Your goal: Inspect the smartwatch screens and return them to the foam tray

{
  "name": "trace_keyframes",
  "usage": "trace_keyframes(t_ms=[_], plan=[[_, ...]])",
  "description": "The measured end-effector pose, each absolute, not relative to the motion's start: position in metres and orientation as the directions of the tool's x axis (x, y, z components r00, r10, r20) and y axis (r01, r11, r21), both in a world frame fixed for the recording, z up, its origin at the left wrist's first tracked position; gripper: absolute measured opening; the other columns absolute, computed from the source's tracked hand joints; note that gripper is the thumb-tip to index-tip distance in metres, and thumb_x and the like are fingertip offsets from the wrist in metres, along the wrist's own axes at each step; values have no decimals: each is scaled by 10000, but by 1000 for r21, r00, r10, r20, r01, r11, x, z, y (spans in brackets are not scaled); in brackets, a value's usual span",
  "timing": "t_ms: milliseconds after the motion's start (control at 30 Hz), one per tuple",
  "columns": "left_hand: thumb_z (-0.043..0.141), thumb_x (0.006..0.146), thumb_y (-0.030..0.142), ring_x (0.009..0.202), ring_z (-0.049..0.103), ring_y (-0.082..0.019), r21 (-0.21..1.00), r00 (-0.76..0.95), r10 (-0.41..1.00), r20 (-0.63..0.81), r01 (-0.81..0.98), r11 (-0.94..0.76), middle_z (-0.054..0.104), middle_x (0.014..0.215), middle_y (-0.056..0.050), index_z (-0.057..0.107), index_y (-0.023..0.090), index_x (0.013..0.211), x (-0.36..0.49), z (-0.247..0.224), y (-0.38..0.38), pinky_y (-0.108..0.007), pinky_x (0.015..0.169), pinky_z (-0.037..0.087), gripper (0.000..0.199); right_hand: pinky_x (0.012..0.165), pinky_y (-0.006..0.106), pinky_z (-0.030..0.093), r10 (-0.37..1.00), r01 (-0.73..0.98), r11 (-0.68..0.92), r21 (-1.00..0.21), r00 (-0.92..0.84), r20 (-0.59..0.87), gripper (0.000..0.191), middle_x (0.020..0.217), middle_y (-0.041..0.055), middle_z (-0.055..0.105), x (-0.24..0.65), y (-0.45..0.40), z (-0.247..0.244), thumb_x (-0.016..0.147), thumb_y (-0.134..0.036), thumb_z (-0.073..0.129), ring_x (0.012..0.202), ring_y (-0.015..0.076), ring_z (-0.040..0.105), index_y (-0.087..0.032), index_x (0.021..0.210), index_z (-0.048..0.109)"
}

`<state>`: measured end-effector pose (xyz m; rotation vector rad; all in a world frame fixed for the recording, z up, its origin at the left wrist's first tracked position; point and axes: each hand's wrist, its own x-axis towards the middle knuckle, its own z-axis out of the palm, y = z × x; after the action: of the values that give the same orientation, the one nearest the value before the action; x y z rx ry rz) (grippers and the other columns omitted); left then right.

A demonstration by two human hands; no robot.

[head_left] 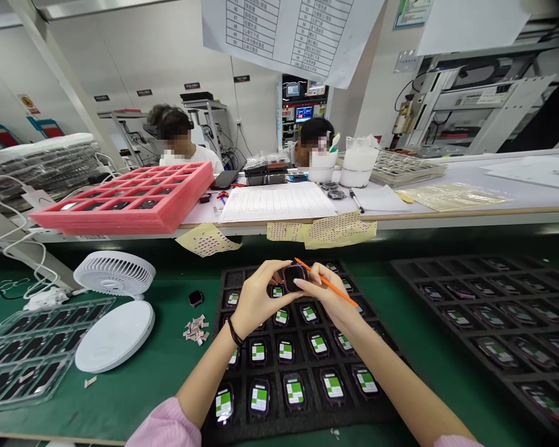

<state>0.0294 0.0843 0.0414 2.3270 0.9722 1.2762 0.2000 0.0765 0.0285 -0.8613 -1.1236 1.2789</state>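
Over the far part of a black foam tray point(302, 422), a dark smartwatch body point(295, 277) is held between my two hands. My left hand point(261, 292) pinches it from the left, thumb below and fingers above. Pressed to its right side are the thumb and fingers of my right hand point(333, 295), which also grips a thin orange stick point(330, 284). Below them, the tray's compartments hold several watch bodies point(294, 390) with green and white squares on their faces. One separate dark watch body point(196, 298) lies on the green mat left of the tray.
A second black foam tray point(400, 268) with watch bodies lies right. Small paper-like pieces point(196, 329), a white fan point(115, 338) and clear plastic trays point(37, 354) are left. A shelf edge point(400, 218) crosses ahead, bearing a pink foam tray point(107, 220). Two people sit beyond.
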Motion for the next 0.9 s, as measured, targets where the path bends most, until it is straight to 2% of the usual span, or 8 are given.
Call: trace_keyframes(t_ms=[100, 267, 400, 567, 700, 900], plan=[[703, 787, 323, 810, 605, -136, 557, 382, 692, 612, 413, -720, 609, 1121, -72, 539, 227, 1207, 30, 42, 84, -279, 723, 559, 461, 523, 215, 380, 984, -256, 152, -955, -47, 169, 541, 587, -66, 353, 199, 75, 31, 606, -403, 812, 551, 95, 371, -213, 594, 305], [707, 779, 318, 811, 614, -137, 558, 383, 694, 610, 414, -719, 609, 1127, -69, 546, 238, 1217, 30, 41, 85, -281, 725, 562, 474, 513, 223, 427, 987, -234, 143, -962, -41, 157, 545, 583, -70, 337, 198, 74, 33, 599, -411, 818, 529, 87, 368, -212, 589, 311], [717, 747, 257, 784, 633, -143, 600, 345, 745, 571, 444, -665, 656, 1042, -50, 554, 225, 1163, 30, 40, 84, -278, 699, 569, 448, 619, 278, 537, 988, -340, 100, -935, -75, 133, 501, 615, -62, 374, 199, 76, 29, 669, -420, 783, 599, 102, 469, -208, 600, 334], [691, 758, 249, 692, 647, -119, 791, 213, 858, 467, 333, -514, 669, 935, -36, 505, 200, 1186, 24, 43, 88, -203, 553, 554, 469, 778, 372, 573, 986, -397, 117, -910, -62, 154, 508, 663, -44, 481, 202, 77, 31, 684, -394, 789, 724, 160, 638, -211, 617, 320], [691, 759, 279, 696, 632, -109, 816, 159, 872, 463, 308, -489, 641, 946, -40, 503, 197, 1184, 17, 46, 93, -176, 527, 528, 471, 868, 426, 545, 984, -392, 125, -911, -67, 164, 495, 714, -19, 577, 205, 76, 36, 699, -374, 788, 837, 224, 697, -216, 632, 323], [670, 758, 278, 709, 618, -97, 825, 113, 876, 469, 299, -480, 602, 986, -45, 488, 201, 1164, 12, 45, 100, -159, 521, 506, 451, 889, 456, 536, 981, -392, 143, -909, -68, 183, 492, 735, -10, 618, 204, 78, 33, 708, -377, 779, 877, 248, 703, -224, 639, 316]])
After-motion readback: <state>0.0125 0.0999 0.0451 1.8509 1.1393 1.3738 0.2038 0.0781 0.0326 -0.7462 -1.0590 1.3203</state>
